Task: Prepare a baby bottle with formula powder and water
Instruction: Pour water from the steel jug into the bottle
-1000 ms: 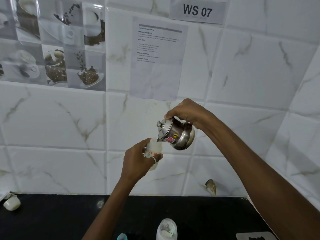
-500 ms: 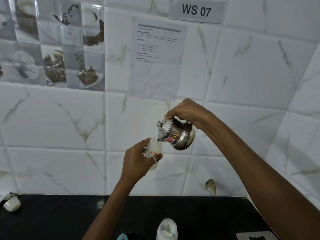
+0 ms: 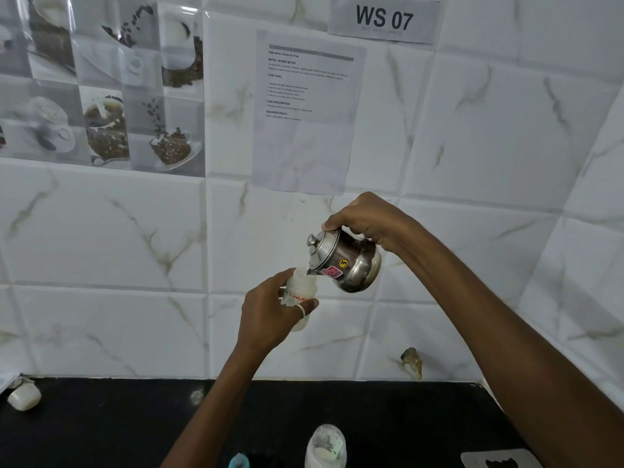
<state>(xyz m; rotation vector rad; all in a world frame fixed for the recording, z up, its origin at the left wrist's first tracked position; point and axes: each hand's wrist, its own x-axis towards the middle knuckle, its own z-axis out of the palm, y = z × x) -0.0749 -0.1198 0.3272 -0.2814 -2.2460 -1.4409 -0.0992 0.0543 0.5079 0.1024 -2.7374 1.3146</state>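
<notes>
Above the black bench [image 3: 101, 427], close to the white marbled wall tiles, the left hand [image 3: 266, 312] is curled round a small translucent plastic baby bottle with red lettering [image 3: 299, 293], holding it upright in mid-air; the right hand [image 3: 364, 217] grips from above a little round polished steel lidded pot with stickers on its side [image 3: 347, 261], tipped well over so its lip meets the bottle's open mouth; I take it water is going in, though no stream can be made out.

Trouble would come from that narrow mouth, I'd say; with both vessels unsupported, a small wobble could slide the lip off and send water over the left hand and down to the bench; the fingers hide the level, so overfilling is likely too; the knobbed lid might fall forward if nothing pins it.

What the bottle holds I cannot tell beyond a milky look low down; on the bench's near edge stands a clear domed container with white powder in it [image 3: 326, 447]; far left lies a small white cap-like piece [image 3: 24, 396].
</notes>
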